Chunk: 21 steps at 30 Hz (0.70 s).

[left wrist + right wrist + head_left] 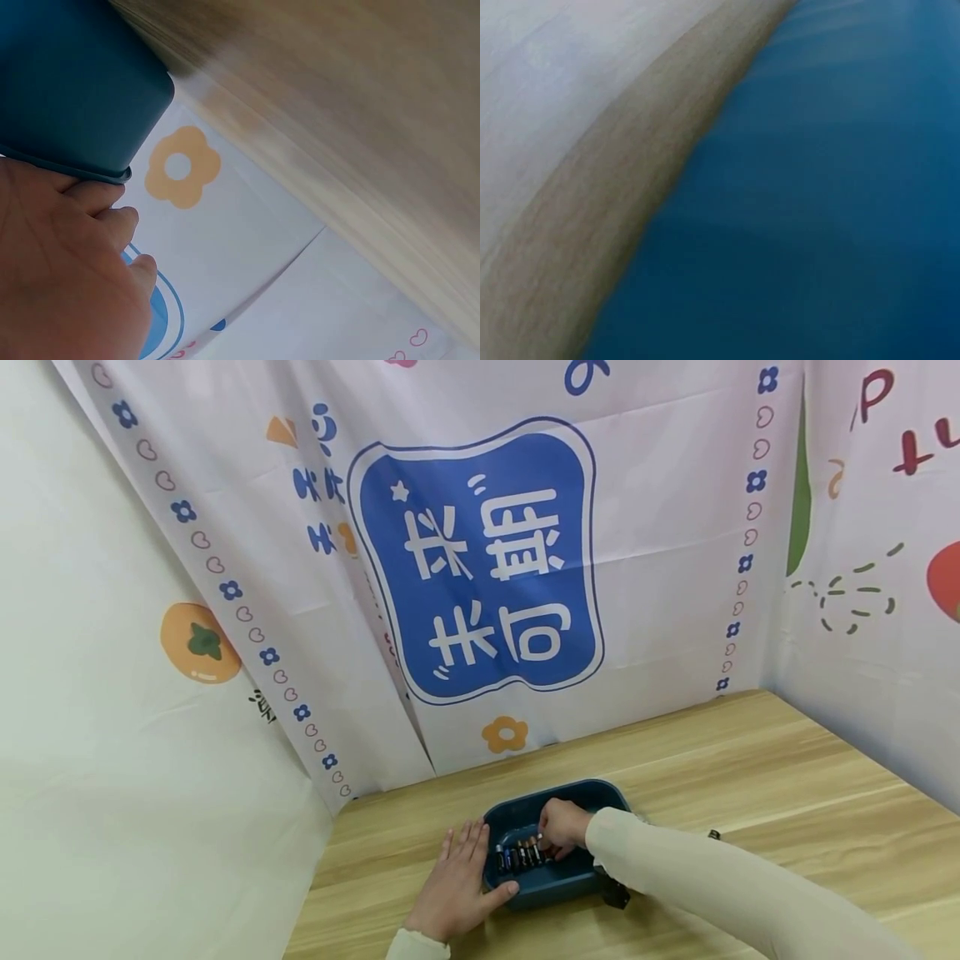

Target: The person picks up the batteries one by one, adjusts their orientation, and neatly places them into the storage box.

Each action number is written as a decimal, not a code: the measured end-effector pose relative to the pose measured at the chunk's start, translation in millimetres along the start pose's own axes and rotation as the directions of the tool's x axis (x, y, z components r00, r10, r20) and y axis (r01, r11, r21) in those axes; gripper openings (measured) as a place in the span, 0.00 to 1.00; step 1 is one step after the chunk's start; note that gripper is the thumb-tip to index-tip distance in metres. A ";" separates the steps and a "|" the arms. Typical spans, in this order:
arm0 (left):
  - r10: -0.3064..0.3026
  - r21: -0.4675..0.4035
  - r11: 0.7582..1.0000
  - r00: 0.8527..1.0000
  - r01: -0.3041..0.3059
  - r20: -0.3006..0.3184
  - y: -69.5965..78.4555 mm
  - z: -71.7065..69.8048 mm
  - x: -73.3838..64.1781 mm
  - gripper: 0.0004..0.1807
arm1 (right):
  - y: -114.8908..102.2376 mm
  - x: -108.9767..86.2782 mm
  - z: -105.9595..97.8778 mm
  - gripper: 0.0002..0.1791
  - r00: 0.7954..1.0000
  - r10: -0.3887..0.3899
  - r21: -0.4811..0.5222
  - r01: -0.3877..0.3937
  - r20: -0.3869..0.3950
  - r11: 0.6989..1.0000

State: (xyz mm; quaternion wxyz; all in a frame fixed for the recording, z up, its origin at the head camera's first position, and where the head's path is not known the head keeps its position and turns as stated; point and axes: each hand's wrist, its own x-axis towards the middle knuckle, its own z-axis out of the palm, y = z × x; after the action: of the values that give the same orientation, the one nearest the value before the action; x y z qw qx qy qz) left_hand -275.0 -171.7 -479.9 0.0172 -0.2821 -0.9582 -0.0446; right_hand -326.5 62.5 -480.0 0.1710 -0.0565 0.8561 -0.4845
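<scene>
A dark blue plastic basin [558,887] stands on the wooden table, and a row of several small batteries [517,857] lies side by side on its floor. My left hand [459,883] rests at the basin's left rim with its fingers stretched out and the thumb along the near side. In the left wrist view, the fingers of that hand [71,255] lie against the rim. Inside the basin, my right hand [564,827] has curled fingers pinching a battery at the row's right end, mostly hidden by the fingers. The right wrist view shows only the basin's wall [802,195], close and blurred.
A small black object [714,835] lies on the table [810,793] right of the basin, beyond the right forearm. A black device [617,893] shows under the right wrist. Printed white cloth [660,610] hangs behind the table and along both sides.
</scene>
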 end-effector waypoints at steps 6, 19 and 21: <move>0.003 -0.008 1.000 1.000 -0.003 -0.007 0.2 0.0 -0.4 0.53 | -1.4 -1.1 0.1 0.05 1.000 0.000 -0.029 -0.001 -0.003 1.000; 0.006 -0.011 1.000 1.000 -0.006 -0.021 -0.9 1.8 0.2 0.53 | -1.2 -0.8 -1.5 0.05 1.000 -0.004 -0.028 0.004 0.005 1.000; 0.004 -0.010 1.000 1.000 -0.004 -0.020 -0.6 1.7 0.3 0.53 | -0.9 -0.7 -2.8 0.05 1.000 -0.006 -0.021 0.006 0.013 1.000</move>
State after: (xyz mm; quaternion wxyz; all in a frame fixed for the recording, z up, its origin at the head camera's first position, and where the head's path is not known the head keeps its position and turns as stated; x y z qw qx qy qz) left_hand -275.7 -171.8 -481.6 0.0255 -0.2836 -0.9572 -0.0522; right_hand -326.9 64.5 -477.7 0.1744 -0.0638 0.8598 -0.4756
